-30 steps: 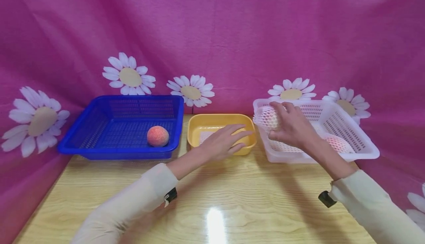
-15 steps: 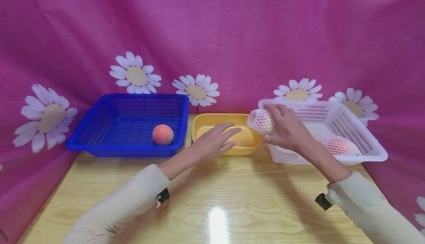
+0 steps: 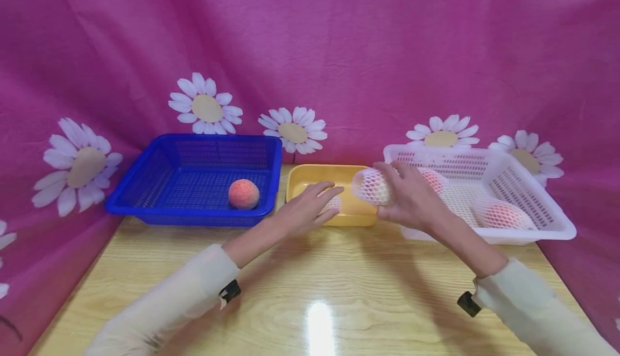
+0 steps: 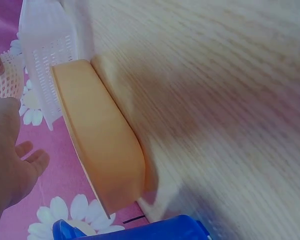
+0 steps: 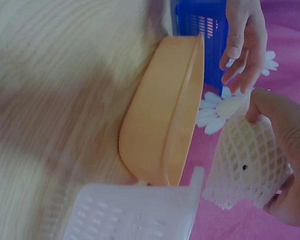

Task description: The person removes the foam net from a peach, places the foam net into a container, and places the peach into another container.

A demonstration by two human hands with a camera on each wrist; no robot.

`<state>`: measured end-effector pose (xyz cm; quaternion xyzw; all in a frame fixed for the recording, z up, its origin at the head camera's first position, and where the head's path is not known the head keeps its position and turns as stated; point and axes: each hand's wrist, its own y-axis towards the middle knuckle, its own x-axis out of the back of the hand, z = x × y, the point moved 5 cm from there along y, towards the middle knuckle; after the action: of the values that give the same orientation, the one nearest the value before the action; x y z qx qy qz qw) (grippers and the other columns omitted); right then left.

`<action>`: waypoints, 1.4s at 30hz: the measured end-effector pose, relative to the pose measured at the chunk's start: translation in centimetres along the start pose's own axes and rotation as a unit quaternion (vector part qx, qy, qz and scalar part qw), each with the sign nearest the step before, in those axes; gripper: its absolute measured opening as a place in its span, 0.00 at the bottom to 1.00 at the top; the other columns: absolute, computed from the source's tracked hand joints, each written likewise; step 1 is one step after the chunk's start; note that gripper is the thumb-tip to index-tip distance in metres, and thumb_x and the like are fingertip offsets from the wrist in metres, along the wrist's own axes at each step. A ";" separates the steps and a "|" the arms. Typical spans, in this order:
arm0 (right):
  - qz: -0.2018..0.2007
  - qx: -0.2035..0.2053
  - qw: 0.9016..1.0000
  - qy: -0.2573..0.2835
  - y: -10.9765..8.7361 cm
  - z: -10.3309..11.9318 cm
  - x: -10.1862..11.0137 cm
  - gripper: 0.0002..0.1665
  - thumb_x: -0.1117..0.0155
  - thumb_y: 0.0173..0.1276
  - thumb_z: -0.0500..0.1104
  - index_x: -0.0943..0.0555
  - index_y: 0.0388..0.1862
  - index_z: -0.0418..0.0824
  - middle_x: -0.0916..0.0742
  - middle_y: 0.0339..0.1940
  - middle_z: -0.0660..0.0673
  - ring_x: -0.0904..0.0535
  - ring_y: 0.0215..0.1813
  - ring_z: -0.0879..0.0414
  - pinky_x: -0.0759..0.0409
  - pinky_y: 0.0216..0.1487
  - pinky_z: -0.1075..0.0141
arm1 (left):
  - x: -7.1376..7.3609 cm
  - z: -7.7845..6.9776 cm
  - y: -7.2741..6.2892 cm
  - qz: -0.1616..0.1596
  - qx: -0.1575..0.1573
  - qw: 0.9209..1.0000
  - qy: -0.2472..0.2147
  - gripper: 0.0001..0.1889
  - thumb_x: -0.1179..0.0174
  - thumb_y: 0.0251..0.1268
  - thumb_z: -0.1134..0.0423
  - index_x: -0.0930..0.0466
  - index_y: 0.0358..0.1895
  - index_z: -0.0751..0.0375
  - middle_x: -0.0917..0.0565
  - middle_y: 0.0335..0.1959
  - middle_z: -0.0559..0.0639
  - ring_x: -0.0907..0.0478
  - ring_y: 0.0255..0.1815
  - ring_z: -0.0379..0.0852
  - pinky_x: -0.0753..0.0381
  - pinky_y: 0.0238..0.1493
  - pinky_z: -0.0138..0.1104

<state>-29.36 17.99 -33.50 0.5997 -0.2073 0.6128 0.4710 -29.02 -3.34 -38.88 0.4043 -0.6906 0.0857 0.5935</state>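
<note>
My right hand grips a peach in a white foam net, above the right end of the yellow basin. In the right wrist view, thumb and fingers curl round the netted peach, and a small dark spot shows through the mesh. My left hand hovers over the basin's left part, fingers apart and holding nothing. A piece of white netting lies inside the basin, partly hidden by that hand. One bare peach sits in the blue basket.
The white basket on the right holds two more netted peaches, one near its right side, the other partly behind my right hand. All three containers stand on a wooden table against a pink flowered cloth.
My right hand has carried the netted peach left, out from over the white basket to the yellow basin. My left hand has drawn back slightly left. The view has shifted a little.
</note>
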 end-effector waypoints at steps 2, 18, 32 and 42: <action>0.005 0.003 1.000 0.001 -0.1 0.3 -0.3 0.56 0.24 0.41 0.49 0.35 0.73 0.45 0.25 0.60 0.31 0.26 0.55 0.36 0.21 0.48 0.41 | 0.0 0.0 -0.3 0.001 0.002 1.000 0.000 0.26 0.44 0.76 0.55 0.32 0.71 0.61 0.28 0.66 0.61 0.30 0.66 0.56 0.30 0.66 0.46; 0.002 0.051 0.999 -0.009 -1.7 2.3 -2.3 0.55 0.21 0.40 0.50 0.33 0.71 0.45 0.23 0.59 0.29 0.24 0.51 0.34 0.19 0.46 0.43 | -0.5 -0.3 -2.6 -0.020 -0.016 1.000 0.014 0.24 0.41 0.74 0.57 0.30 0.69 0.61 0.25 0.60 0.57 0.26 0.60 0.52 0.22 0.57 0.41; 0.026 0.048 0.999 0.006 -2.9 3.0 -3.9 0.56 0.21 0.39 0.50 0.33 0.71 0.46 0.24 0.59 0.32 0.24 0.53 0.37 0.18 0.45 0.46 | -0.8 -0.6 -3.2 -0.010 -0.014 1.000 0.005 0.24 0.42 0.75 0.58 0.30 0.69 0.62 0.23 0.57 0.57 0.25 0.58 0.51 0.23 0.59 0.39; 0.031 0.061 0.998 0.007 -3.5 3.4 -5.5 0.56 0.20 0.39 0.50 0.31 0.70 0.43 0.24 0.58 0.31 0.24 0.53 0.37 0.17 0.45 0.47 | -1.5 -0.8 -3.7 0.006 -0.005 1.000 -0.011 0.24 0.41 0.74 0.57 0.29 0.67 0.63 0.23 0.56 0.57 0.24 0.55 0.49 0.21 0.55 0.36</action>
<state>-25.55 14.98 -39.05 0.6163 -0.1845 0.6431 0.4155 -26.04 -4.65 -41.37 0.3983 -0.7003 0.0815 0.5868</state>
